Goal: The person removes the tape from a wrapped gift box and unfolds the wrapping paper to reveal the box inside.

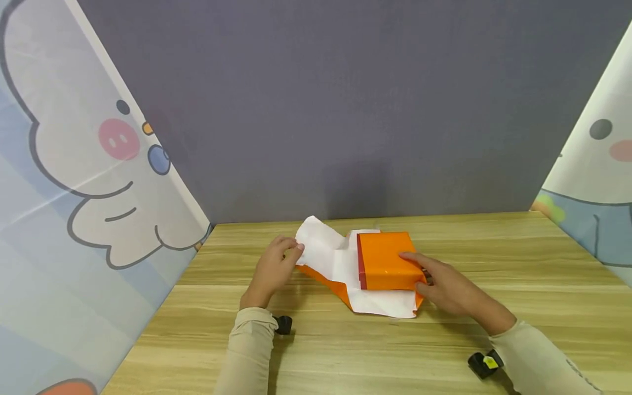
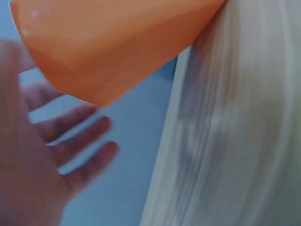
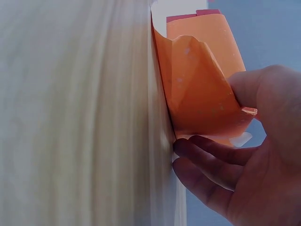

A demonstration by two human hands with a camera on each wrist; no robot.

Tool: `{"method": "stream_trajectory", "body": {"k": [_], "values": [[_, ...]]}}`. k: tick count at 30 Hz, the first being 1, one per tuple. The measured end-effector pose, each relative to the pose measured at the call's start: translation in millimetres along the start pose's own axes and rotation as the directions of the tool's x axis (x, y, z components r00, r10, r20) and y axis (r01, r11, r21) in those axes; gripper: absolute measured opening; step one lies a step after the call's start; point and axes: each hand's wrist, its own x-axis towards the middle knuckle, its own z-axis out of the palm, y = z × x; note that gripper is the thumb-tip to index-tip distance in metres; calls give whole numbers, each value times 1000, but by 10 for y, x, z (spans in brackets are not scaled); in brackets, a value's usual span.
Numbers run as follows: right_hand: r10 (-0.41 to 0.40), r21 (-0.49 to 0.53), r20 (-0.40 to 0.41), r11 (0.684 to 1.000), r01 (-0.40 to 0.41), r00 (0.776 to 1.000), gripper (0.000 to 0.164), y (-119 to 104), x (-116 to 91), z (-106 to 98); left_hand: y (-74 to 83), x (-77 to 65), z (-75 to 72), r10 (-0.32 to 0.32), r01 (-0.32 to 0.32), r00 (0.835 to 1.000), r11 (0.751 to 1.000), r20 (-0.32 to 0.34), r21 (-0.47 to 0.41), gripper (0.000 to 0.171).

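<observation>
An orange box (image 1: pixel 387 258) with a dark red strip along its left edge lies on a spread sheet of wrapping paper (image 1: pixel 323 258), white on its upper face and orange beneath. My right hand (image 1: pixel 451 288) grips the box's right end, index finger over the top and thumb at the near corner. In the right wrist view, a folded orange paper flap (image 3: pixel 193 89) stands against that end beside my thumb. At the paper's raised left part, my left hand (image 1: pixel 276 266) has its fingertips right at the edge. The left wrist view shows its fingers loosely extended, some behind the orange underside (image 2: pixel 113 47).
The wood-grain table (image 1: pixel 336 356) meets a dark grey wall (image 1: pixel 345 109) just behind the paper. Cartoon-printed panels (image 1: pixel 89 181) flank both sides. Black wrist devices (image 1: pixel 484 365) sit at the sleeves, near the tabletop.
</observation>
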Motion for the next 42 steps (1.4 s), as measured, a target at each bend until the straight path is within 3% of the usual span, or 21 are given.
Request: {"method": "stream_trajectory", "body": {"k": [4, 9, 13, 18, 23, 27, 30, 33, 37, 42], "values": [[13, -1, 3, 1000, -13, 1000, 64, -5, 9, 8, -140, -34, -97, -113, 114, 985, 993, 127, -8, 34], [19, 9, 7, 1000, -19, 1000, 64, -10, 8, 0, -239, -69, -168, -166, 171, 957, 985, 239, 0, 36], [21, 17, 17, 1000, -22, 1000, 65, 4, -1, 4, -240, -87, -143, -213, 208, 936, 977, 280, 51, 41], [7, 19, 29, 1000, -7, 1000, 64, 30, -11, 17, -116, -82, -3, -209, 149, 934, 965, 291, 218, 42], [4, 13, 26, 1000, -4, 1000, 64, 32, -8, 16, 55, -86, 132, -211, 65, 929, 902, 304, 426, 46], [7, -4, 23, 1000, -7, 1000, 64, 28, 0, 20, 151, -101, 213, -183, 3, 929, 872, 322, 489, 51], [4, -18, 18, 1000, -4, 1000, 64, 21, 4, 22, 188, -102, 278, -116, -52, 937, 886, 330, 461, 47], [6, -22, 14, 1000, -6, 1000, 64, 14, 8, 23, 212, -96, 349, -69, -82, 932, 916, 355, 394, 45], [4, -23, 10, 1000, -4, 1000, 64, 5, 8, 15, 245, -101, 424, -62, -78, 915, 942, 398, 326, 54], [8, -26, 5, 1000, -8, 1000, 65, -6, 2, 11, 274, -110, 480, -44, -87, 910, 952, 413, 292, 58]]}}
